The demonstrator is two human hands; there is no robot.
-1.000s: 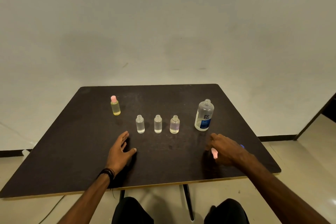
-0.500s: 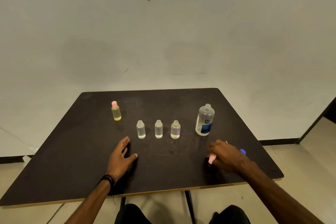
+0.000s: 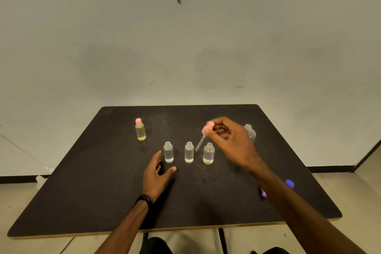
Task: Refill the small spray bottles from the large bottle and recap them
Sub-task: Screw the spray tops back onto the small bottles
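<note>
While the left hand [image 3: 157, 173] is resting flat w/ fingers spread on the bench [image 3: 82, 181], just below-left of the leftmost open bottle [image 3: 168, 152], the right hand [image 3: 228, 140] is hovering above the row at frame centre, pinching a pink spray cap [image 3: 207, 127] between thumb and fingertips. Its dip tube [image 3: 199, 144] is hanging down-left, tip sitting between the middle bottle [image 3: 189, 152] and the rightmost small bottle [image 3: 208, 153], not yet in either neck.

Change vs. a sec ago: the right hand was low at the bench's lower right, picking the pink cap up; now it is carrying the cap up over the row. So recapping is starting, prob. on the rightmost small bottle, though I can't tell the target for sure.

All 3 open bottles are showing clear liquid, so filling seems done. The large bottle [image 3: 250, 133] is standing uncapped at right-centre, partly hidden behind the right hand. A yellow bottle [image 3: 140, 130] w/ pink cap on is standing upper left of the row, already closed. A blue cap [image 3: 289, 183] and a purple cap [image 3: 263, 193] are lying lower right beside the right forearm, so approx. 2 more caps are waiting.

Next: the tube needs lining up w/ a narrow neck; a knock could tip the light bottles.
</note>
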